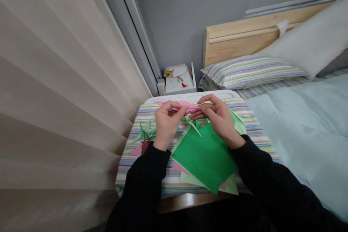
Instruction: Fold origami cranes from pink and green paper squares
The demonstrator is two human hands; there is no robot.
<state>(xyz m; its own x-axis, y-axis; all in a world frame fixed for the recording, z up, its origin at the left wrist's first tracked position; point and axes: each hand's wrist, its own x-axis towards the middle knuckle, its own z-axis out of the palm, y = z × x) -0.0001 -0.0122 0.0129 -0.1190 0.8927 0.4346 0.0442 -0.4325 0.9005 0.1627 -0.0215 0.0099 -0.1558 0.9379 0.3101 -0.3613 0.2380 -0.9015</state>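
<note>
Between my hands, over the far part of a small table (pixel 127 168) with a striped cover, is a long folded piece of pink origami paper (pixel 183 103). My left hand (pixel 169 119) pinches its middle between thumb and fingers. At its right end, my right hand (pixel 216 116) grips the narrow tip with closed fingers. Below them lies a stack of square paper, a green sheet (pixel 205 156) on top and pink and pale green edges underneath. Folded green paper pieces (pixel 146 130) sit left of my left hand, and a pale green one (pixel 193 125) lies under the hands.
Pink and dark red folded paper (pixel 137 150) lies at the table's left, close to my left sleeve. A pleated curtain (pixel 67 98) hangs along the left. Behind the table stands a white cabinet (pixel 174 87) with small items. To the right is a bed with a pale blue quilt (pixel 304 116).
</note>
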